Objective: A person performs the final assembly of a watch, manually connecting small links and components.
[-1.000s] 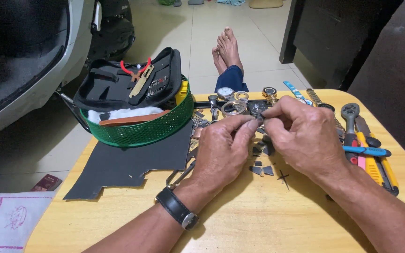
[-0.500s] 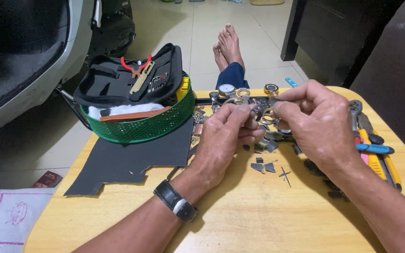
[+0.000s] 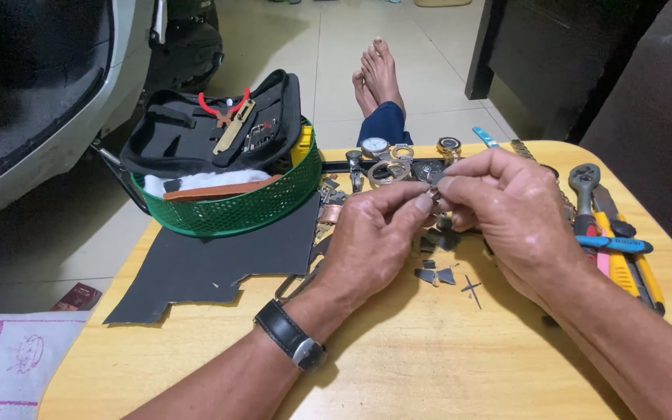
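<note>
Worktop (image 3: pixel 445 365), round, pale wood, fills the lower frame. Black mat (image 3: pixel 219 264) lies at 9 o'clock on it, with a green basket (image 3: pixel 235 210) on the mat's far edge holding a black tool case (image 3: pixel 196 132). Wrenches and screwdrivers (image 3: pixel 612 233) lie at 3 o'clock. Watches and watch parts (image 3: pixel 386 155) sit at 12 o'clock. Left hand (image 3: pixel 371 241), watch on its wrist, and right hand (image 3: pixel 507 214) meet at centre, fingertips of both pinched shut on one small metal part (image 3: pixel 434 190), held just above the worktop. Loose small bits (image 3: pixel 435 274) lie beneath.
</note>
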